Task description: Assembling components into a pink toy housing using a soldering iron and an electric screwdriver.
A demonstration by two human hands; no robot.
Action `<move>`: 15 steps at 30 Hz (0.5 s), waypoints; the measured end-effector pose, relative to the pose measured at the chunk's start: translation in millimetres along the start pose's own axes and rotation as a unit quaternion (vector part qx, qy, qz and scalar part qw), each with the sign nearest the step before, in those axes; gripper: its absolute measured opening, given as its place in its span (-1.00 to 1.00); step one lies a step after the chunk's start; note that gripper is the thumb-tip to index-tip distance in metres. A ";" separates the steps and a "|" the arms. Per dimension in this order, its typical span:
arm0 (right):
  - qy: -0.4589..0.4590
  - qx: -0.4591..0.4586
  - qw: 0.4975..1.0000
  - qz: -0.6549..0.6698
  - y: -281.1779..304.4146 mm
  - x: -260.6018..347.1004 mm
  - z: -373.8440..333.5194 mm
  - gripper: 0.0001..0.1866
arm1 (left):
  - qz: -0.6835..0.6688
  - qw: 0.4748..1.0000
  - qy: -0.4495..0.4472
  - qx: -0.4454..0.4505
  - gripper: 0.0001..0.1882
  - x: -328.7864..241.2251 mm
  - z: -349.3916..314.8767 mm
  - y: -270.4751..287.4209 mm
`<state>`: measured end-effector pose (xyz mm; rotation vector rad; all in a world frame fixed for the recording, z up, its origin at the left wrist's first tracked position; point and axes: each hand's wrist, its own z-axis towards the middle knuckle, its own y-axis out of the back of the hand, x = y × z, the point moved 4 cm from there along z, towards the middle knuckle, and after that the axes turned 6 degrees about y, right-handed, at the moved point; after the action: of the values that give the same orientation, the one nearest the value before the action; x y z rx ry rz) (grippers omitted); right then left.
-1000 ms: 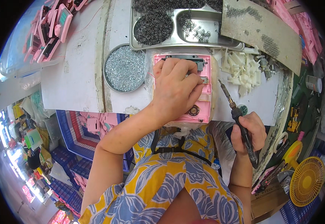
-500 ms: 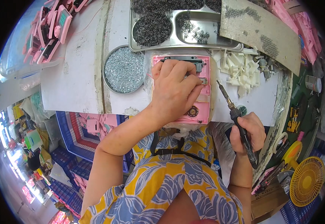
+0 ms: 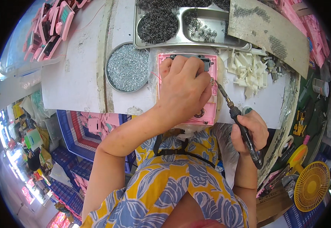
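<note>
The left hand covers the middle of the pink housing, which lies on the table near the centre of the view. A dark strip-shaped part shows along the housing's twelve o'clock edge, its near side hidden by the knuckles. Toward five o'clock, a dark round part is partly covered by the heel of that hand. The fingertips are curled down out of sight, so I cannot tell whether the left grip is pressed together or pinching something.

The right hand, at four o'clock from the housing, has its grip closed around the dark handle of a soldering iron, thumb and fingers wrapped on it. The iron slants toward eleven o'clock, its thin tip ending at the housing's three o'clock edge, beside the left fingertips; whether it touches anything there is too small to make out.

A metal tray of dark springs sits at twelve o'clock, cut off by the upper edge. Small silvery screws fill a round dish toward ten o'clock; white plastic parts lie heaped toward two.
</note>
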<state>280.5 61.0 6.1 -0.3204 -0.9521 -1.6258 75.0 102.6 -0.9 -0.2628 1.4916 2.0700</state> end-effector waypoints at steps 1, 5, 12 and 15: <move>-0.002 0.001 1.000 0.002 -0.5 -0.3 0.3 -0.73 | 0.005 1.000 0.003 0.004 -0.89 -0.7 0.7 0.0; -0.009 0.008 1.000 -0.001 -1.0 -1.6 1.3 -0.73 | 0.006 1.000 0.007 0.002 -0.89 -2.6 2.9 0.5; 0.000 0.006 1.000 -0.003 -2.9 -2.6 1.6 -0.74 | 0.022 1.000 0.011 0.012 -0.89 -5.7 5.4 0.7; 0.002 0.011 1.000 0.001 -2.7 -2.4 2.8 -0.75 | 0.031 0.999 0.013 0.018 -0.89 -6.2 5.8 0.1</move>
<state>277.9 64.7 5.3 -0.3018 -0.9661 -1.6132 81.0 105.8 4.1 -0.2326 1.5705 2.0928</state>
